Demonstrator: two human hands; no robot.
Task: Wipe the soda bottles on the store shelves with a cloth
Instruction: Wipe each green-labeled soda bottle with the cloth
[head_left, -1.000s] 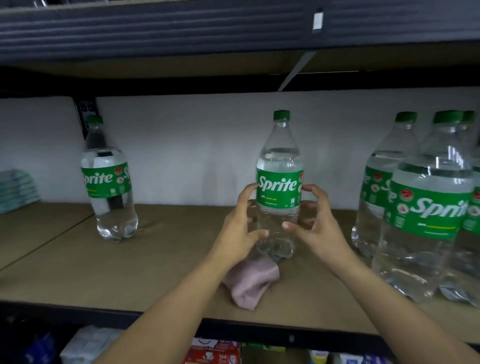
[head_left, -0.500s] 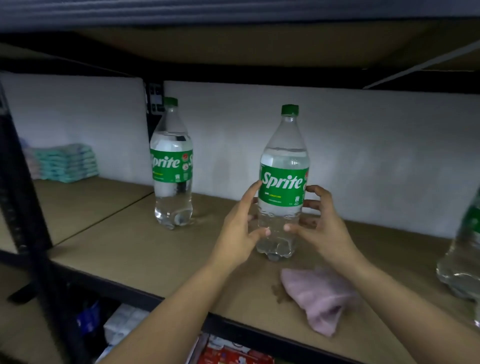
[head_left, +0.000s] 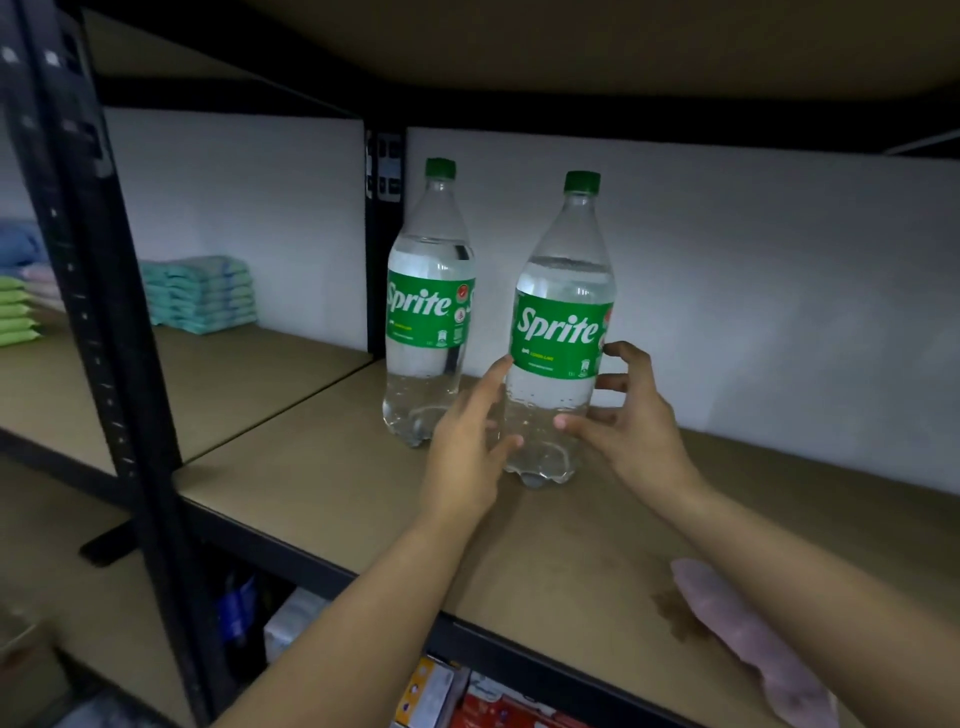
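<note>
Fingers (head_left: 618, 384) of both hands curl round clear ribbed Sprite bottle (head_left: 558, 332); upright on fibreboard shelf (head_left: 332, 483) | crumpled pink cloth (head_left: 753, 639) apart

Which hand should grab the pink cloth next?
Probably the right hand. The cloth lies on the shelf under the right forearm, far from the left hand. Both hands are round the bottle now.
</note>
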